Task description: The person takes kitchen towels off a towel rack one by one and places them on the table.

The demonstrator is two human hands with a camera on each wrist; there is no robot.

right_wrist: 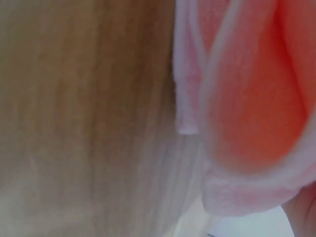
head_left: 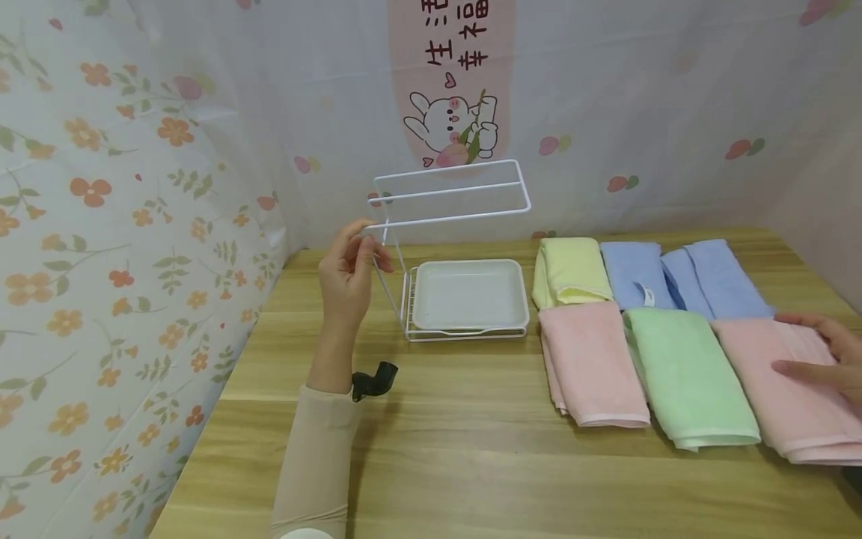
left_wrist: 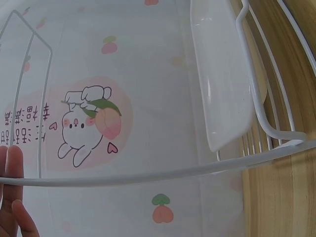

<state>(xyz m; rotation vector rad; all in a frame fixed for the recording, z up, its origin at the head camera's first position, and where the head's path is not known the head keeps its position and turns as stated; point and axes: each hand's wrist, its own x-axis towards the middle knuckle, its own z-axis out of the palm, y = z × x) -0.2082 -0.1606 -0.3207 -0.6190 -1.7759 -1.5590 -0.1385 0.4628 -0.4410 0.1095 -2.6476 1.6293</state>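
A white wire rack (head_left: 465, 218) with a top frame of long bars stands on the table, and a white tray (head_left: 471, 296) sits in its base. My left hand (head_left: 348, 273) holds the rack's upper left side; in the left wrist view its fingertips (left_wrist: 14, 163) lie at the wire. At the right edge, my right hand (head_left: 824, 359) rests on a folded pink towel (head_left: 774, 397), thumb and fingers spread apart. The right wrist view shows loose folds of the pink towel (right_wrist: 252, 108) close up, with most of the hand hidden.
Left of that towel lie a green towel (head_left: 694, 374) and another pink towel (head_left: 595, 363). Behind them are a yellow towel (head_left: 575, 269) and two blue towels (head_left: 636, 273). A patterned curtain (head_left: 606, 97) hangs behind the wooden table (head_left: 458, 457).
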